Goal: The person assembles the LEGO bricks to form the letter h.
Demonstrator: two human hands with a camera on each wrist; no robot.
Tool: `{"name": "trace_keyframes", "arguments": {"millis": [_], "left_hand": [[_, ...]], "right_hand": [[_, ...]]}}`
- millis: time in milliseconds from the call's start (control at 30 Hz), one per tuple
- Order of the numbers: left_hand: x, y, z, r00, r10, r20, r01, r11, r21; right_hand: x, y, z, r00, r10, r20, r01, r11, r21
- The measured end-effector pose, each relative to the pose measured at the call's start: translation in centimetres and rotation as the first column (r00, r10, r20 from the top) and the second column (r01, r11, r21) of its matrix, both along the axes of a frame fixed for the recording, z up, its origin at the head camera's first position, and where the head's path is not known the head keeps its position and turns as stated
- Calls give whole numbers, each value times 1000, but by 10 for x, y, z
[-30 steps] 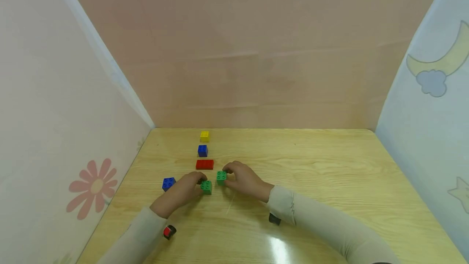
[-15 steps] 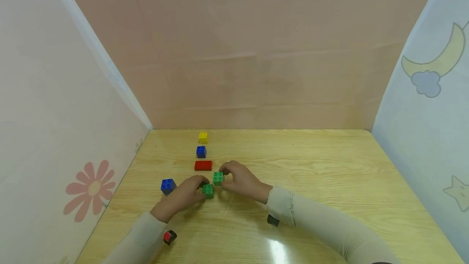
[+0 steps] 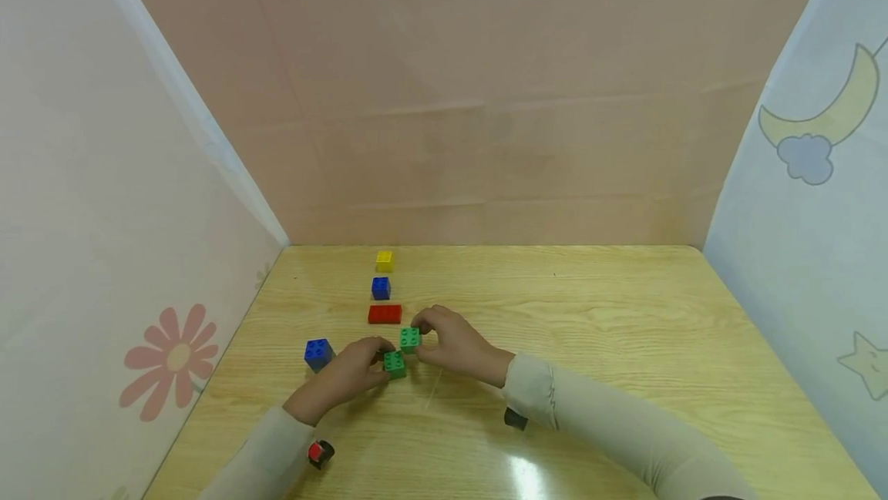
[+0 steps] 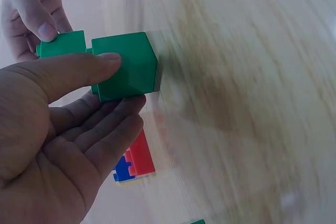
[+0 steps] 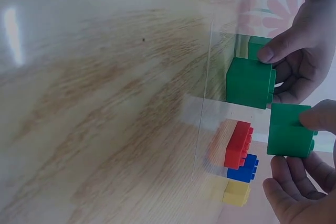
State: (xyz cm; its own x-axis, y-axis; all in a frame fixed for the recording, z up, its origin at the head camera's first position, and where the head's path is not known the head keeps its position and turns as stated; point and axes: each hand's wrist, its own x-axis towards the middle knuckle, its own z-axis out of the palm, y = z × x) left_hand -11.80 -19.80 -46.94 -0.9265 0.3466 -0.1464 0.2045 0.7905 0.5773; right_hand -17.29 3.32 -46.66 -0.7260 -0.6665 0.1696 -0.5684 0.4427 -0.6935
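Note:
Between thumb and fingers, my left hand [image 3: 347, 375] pinches a green toy brick [image 3: 395, 365] with studs on top, low over the table. My right hand [image 3: 456, 342] pinches a second green brick [image 3: 410, 340], just beyond and slightly right of the first. In the left wrist view, the left-hand brick [image 4: 126, 72] is in front, its studs toward the right-hand brick [image 4: 63, 44], which sits higher off the table. In the right wrist view, the right-hand brick [image 5: 289, 135] stands nearer the camera than the left-hand brick [image 5: 247, 83].
A red brick [image 3: 385, 314], a blue brick [image 3: 381, 288] and a yellow brick [image 3: 385, 261] form a line toward the table's back. Left of my left hand stands another blue brick [image 3: 318, 354]. Fabric-like walls border the wooden table [image 3: 590, 315].
My right hand has moved slightly left with its green brick, bringing the two bricks closer together. My left hand has shifted a little right and nearer. The loose bricks have stayed in place.

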Motion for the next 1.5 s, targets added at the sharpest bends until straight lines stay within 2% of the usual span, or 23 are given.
{"name": "trace_keyframes", "arguments": {"millis": [300,600,800,1000,1267,1500], "left_hand": [[-1,0,-4,1000,-21,-4,21,998,55],[0,2,-7,1000,-16,3,16,998,56],[0,3,-6,1000,-21,8,20,997,75],[1,1,-6,999,-54,5,54,993,102],[-1,0,-10,999,-52,-10,53,993,103],[-1,-1,-14,998,-62,-9,63,989,136]], "right_hand": [[2,-1,2,1000,12,-17,-12,1000,-11],[4,-4,2,999,23,-26,-23,1000,-15],[5,-6,2,999,40,-9,-40,999,-13],[10,-8,7,999,52,6,-52,999,-11],[14,-8,11,996,83,30,-82,996,-33],[17,-10,7,994,103,20,-103,995,-19]]}}
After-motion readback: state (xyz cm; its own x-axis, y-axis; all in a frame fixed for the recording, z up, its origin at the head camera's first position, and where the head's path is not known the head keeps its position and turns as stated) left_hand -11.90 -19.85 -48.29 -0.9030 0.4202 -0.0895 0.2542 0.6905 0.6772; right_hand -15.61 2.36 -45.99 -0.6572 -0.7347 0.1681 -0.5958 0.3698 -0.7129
